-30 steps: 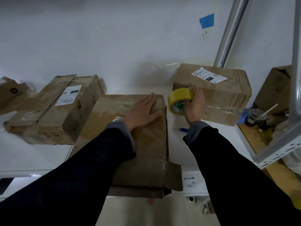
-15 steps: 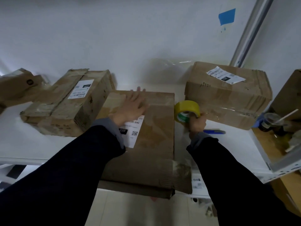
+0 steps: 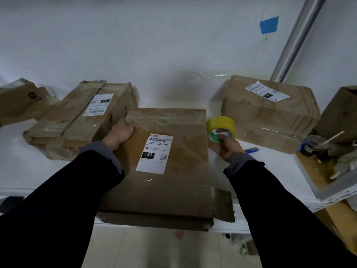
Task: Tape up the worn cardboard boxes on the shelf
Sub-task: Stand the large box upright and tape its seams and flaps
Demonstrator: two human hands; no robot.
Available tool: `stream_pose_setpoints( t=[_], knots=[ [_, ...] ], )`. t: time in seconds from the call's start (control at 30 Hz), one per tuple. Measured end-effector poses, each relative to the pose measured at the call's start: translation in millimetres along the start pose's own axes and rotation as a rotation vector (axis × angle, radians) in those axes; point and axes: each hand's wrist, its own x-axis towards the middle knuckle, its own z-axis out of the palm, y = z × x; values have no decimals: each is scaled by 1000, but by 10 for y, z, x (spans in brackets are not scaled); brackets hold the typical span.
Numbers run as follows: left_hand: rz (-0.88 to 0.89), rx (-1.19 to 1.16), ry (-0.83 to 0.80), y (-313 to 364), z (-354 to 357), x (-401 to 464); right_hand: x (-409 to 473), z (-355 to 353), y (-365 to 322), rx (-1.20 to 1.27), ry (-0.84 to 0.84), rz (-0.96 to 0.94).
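A flat worn cardboard box with a white shipping label lies in the middle of the white shelf, its near end hanging over the front edge. My left hand grips its far left edge, fingers curled over the side. My right hand holds a yellow tape roll upright just right of the box, fingers through its core. Another worn box sits to the left, and a third box to the right.
A blue pen lies on the shelf beside my right hand. A plastic cup with a straw stands at the right next to another carton. A small box sits far left. A metal upright rises at the right.
My left hand slid from the top of the middle box to its far left edge, uncovering the label. My right hand lowered the tape roll beside the box.
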Motion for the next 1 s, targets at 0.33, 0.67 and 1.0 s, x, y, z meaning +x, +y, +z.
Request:
stream_pose_setpoints(
  t=[0.33, 0.67, 1.0],
  knots=[
    [62, 77, 47, -62, 19, -49, -288, 42, 56, -61, -103, 29],
    [54, 9, 17, -124, -45, -8, -357, 110, 160, 3, -213, -37],
    [53, -331, -221, 90, 96, -216, -1020, 609, -917, -500, -91, -557]
  ],
)
